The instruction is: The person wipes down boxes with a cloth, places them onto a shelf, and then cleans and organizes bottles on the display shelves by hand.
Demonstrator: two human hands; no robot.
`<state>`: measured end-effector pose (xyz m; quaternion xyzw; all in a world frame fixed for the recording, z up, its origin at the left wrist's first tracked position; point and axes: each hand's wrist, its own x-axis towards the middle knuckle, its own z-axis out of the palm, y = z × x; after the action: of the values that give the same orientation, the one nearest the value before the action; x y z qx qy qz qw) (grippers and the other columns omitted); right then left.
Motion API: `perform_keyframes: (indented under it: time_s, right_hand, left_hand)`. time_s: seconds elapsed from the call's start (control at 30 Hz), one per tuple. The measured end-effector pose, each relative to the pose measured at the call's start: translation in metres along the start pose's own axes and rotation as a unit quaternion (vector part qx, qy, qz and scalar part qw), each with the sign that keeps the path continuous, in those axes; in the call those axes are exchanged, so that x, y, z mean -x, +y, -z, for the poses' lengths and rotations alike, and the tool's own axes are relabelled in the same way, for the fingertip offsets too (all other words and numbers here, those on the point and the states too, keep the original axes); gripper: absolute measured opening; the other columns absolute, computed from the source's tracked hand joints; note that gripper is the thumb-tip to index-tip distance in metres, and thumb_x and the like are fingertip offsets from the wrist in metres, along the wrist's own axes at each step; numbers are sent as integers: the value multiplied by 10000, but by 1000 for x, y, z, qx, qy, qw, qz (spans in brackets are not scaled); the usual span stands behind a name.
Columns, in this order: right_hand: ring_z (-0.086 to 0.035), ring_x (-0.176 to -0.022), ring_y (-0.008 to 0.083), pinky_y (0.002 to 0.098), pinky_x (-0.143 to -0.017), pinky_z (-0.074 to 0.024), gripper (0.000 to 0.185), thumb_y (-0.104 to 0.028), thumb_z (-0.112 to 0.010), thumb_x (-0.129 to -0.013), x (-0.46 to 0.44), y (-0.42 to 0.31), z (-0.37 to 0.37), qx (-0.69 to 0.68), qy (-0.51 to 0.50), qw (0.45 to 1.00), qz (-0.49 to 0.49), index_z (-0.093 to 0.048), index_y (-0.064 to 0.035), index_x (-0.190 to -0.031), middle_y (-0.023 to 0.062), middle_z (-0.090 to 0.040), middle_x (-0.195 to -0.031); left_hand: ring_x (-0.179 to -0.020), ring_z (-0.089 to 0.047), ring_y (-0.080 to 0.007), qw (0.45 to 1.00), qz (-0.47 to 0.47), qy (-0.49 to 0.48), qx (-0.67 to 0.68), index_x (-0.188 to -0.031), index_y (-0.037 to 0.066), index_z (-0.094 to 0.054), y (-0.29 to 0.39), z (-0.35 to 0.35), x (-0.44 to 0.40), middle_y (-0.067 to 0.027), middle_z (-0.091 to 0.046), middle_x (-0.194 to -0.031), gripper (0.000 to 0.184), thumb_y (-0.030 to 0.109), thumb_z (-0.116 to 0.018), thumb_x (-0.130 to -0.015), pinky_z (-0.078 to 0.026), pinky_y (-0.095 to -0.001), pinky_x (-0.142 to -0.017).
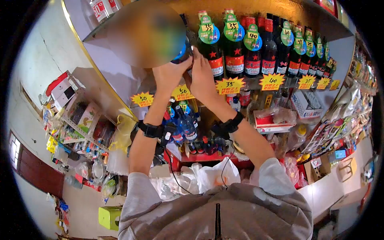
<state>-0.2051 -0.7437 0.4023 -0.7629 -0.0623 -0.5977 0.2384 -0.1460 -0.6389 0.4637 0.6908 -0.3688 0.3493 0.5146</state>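
Both of my arms reach up to the bottle shelf. My left hand and my right hand come together around a dark bottle with a bit of blue on it. A large blur covers most of that bottle and the left fingertips. The right fingers are bent, pointing upward along the bottle's side. Just right of my right hand stands a green bottle with a red label and a round neck tag marked 35. Under my hands, a yellow price star reading 50 hangs from the shelf edge.
More tagged bottles line the shelf to the right. Blue bottles stand on the level below, beneath my forearms. A red and white box and a white carton sit lower right. Cluttered racks rise at the left.
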Motion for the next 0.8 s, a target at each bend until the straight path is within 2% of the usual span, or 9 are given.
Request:
perform_keyframes:
  time_s: [0.07, 0.17, 0.2, 0.3, 0.37, 0.5, 0.6, 0.67, 0.8]
  right_hand:
    - [-528, -1186, 486, 489, -1014, -460, 829, -15, -745, -777, -10, -9, 7, -7, 33, 998, 52, -307, 80, -1474, 297, -512, -1341]
    - [-554, -1179, 476, 482, -991, -484, 845, -45, -781, -769, -17, -44, 31, -100, 3, 995, 13, -327, 57, -1474, 290, -526, -1336]
    - [-570, -1179, 469, 473, -970, -503, 844, -76, -800, -764, -17, -50, 37, -81, 32, 995, 51, -353, 20, -1473, 280, -543, -1333]
    - [-560, -1197, 471, 472, -981, -499, 850, -107, -809, -761, 3, -70, 51, -92, -17, 996, 12, -362, -8, -1477, 279, -546, -1341]
    - [-565, -1181, 474, 471, -977, -502, 846, -110, -801, -752, 27, -81, 56, -114, -40, 992, -33, -370, -30, -1476, 272, -549, -1340]
    - [-575, -1160, 472, 469, -959, -517, 868, -64, -778, -705, 83, -88, 63, -115, -100, 985, -81, -365, -3, -1466, 282, -557, -1302]
    - [-586, -1154, 468, 466, -969, -516, 882, -61, -789, -695, 134, -82, 63, -130, -133, 977, -99, -353, 20, -1458, 282, -554, -1318]
    - [-592, -1149, 466, 466, -964, -519, 887, -66, -791, -698, 170, -77, 64, -136, -166, 965, -148, -347, 27, -1460, 289, -550, -1326]
    - [-610, -1127, 470, 471, -951, -526, 901, -88, -794, -711, 232, -58, 62, -114, -228, 938, -236, -326, 42, -1470, 317, -564, -1304]
  left_hand:
    - [-903, -743, -253, 999, -31, 7, 18, -1121, -54, -626, 10, 15, -4, -166, -750, -970, 661, 301, -930, -654, -580, -367, -800]
    - [-922, -690, -193, 988, -17, -71, 136, -1111, -8, -670, 42, 46, 3, -78, -722, -1057, 476, 165, -894, -728, -560, -352, -839]
    - [-922, -690, -193, 987, -8, -81, 135, -1111, -8, -670, 51, 55, 9, -78, -722, -1057, 476, 165, -894, -728, -560, -352, -839]
    - [-948, -681, -201, 976, 68, -105, 176, -1176, -6, -642, 63, 77, 36, -81, -700, -1101, 531, 117, -897, -726, -551, -358, -879]
    - [-880, -692, -168, 987, 54, -89, 125, -1149, -45, -645, 62, 87, 60, -91, -714, -1075, 555, 149, -920, -709, -562, -316, -811]
    - [-888, -681, -168, 992, 48, -100, 53, -1141, -40, -641, 53, 98, 125, -99, -701, -1076, 543, 122, -920, -704, -554, -317, -827]
    - [-1029, -643, -199, 964, 214, -138, 70, -1273, -28, -555, 46, 91, 174, -114, -649, -1188, 728, 116, -932, -667, -533, -346, -917]
    - [-887, -671, -167, 959, 219, -140, 110, -1100, -41, -644, 34, 81, 203, -106, -696, -1062, 528, 143, -923, -691, -551, -314, -809]
    - [-865, -685, -153, 938, 269, -210, 67, -1077, -40, -640, 7, 61, 254, -85, -713, -959, 512, 155, -914, -690, -562, -324, -767]
